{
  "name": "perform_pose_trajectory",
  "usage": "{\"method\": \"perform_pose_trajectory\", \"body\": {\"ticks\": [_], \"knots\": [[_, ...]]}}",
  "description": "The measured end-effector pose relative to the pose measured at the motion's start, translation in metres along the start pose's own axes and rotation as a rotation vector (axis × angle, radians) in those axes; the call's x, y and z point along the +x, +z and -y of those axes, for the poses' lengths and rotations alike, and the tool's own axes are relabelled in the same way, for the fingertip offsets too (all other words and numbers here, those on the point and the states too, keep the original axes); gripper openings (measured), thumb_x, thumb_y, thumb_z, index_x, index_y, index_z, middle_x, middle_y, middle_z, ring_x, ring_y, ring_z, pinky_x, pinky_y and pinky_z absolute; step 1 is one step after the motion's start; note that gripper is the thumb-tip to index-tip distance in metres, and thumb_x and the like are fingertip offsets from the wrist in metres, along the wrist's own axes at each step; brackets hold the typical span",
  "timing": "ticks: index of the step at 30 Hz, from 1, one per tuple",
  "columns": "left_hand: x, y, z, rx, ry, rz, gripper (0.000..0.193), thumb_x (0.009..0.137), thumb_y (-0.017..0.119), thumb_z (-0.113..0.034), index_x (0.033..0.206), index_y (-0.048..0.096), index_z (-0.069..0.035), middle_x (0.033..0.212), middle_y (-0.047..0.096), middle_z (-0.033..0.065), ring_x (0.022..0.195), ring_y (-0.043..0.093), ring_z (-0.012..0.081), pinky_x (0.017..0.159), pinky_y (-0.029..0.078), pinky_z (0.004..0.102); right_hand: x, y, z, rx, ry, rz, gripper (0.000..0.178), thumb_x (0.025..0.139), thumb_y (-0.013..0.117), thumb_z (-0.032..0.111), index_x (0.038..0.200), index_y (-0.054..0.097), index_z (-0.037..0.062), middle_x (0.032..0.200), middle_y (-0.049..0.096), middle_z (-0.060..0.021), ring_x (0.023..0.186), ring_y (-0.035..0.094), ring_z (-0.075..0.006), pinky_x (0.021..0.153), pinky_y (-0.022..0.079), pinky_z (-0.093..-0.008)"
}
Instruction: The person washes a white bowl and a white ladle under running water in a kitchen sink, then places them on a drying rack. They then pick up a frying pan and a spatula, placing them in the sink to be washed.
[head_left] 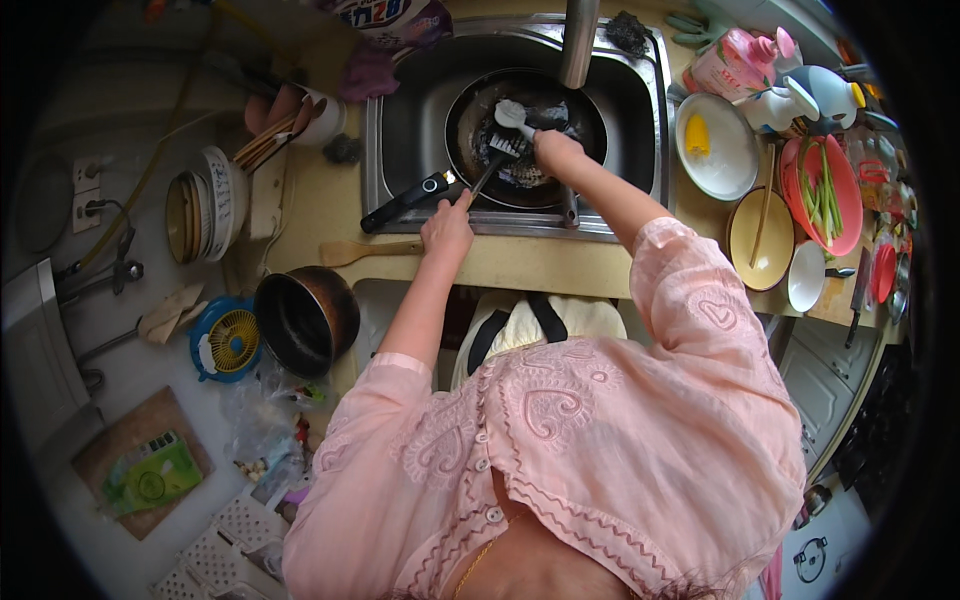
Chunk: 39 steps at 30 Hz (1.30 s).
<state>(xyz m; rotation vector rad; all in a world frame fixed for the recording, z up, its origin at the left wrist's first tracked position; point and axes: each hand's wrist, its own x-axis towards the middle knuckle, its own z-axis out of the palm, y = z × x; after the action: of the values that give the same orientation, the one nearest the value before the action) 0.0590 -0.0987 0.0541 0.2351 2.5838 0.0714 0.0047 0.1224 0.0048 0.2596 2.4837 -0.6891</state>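
Note:
A dark frying pan sits in the steel sink, wet and foamy inside, its black handle pointing to the lower left over the sink edge. My left hand is closed round the handle of a slotted spatula, whose head with pale slots is over the pan. My right hand grips a white round-headed dish brush above the pan, just beyond the spatula head. The fingers of my right hand are partly hidden by its back.
The faucet reaches over the pan. To the right stand a white bowl, a yellow bowl and a red basket of green stalks. A wooden spatula lies on the counter's front edge, near a dark pot at the left.

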Motion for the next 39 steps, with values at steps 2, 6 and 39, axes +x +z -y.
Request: {"method": "perform_pose_trajectory", "body": {"ticks": [2, 6, 39], "knots": [[0.001, 0.000, -0.002, 0.003, 0.001, -0.009, 0.048, 0.083, 0.048, -0.010, 0.129, 0.043, -0.022, 0.103, 0.051, 0.0162, 0.091, 0.058, 0.0342, 0.077, 0.047, 0.0437, -0.005, 0.004, -0.010, -0.062, -0.033, 0.019, 0.018, 0.076, 0.055, 0.009, 0.092, 0.063, 0.0036, 0.094, 0.063, -0.0160, 0.089, 0.061, -0.0325, 0.072, 0.051, -0.0394], [0.003, 0.009, -0.004, 0.012, -0.013, -0.039, 0.045, 0.084, 0.049, -0.014, 0.127, 0.045, -0.023, 0.101, 0.052, 0.0165, 0.090, 0.058, 0.0365, 0.077, 0.047, 0.0458, -0.041, 0.018, -0.025, -0.042, -0.072, 0.076, 0.021, 0.078, 0.051, 0.007, 0.095, 0.060, 0.0024, 0.096, 0.062, -0.0187, 0.090, 0.060, -0.0340, 0.075, 0.050, -0.0419], [-0.009, 0.003, -0.003, 0.069, 0.072, -0.038, 0.046, 0.083, 0.047, -0.009, 0.128, 0.044, -0.018, 0.103, 0.053, 0.0173, 0.089, 0.059, 0.0368, 0.074, 0.048, 0.0454, -0.014, -0.009, 0.002, -0.101, -0.036, 0.063, 0.024, 0.072, 0.059, 0.007, 0.095, 0.064, 0.0057, 0.099, 0.063, -0.0144, 0.093, 0.061, -0.0313, 0.075, 0.051, -0.0389]]}}
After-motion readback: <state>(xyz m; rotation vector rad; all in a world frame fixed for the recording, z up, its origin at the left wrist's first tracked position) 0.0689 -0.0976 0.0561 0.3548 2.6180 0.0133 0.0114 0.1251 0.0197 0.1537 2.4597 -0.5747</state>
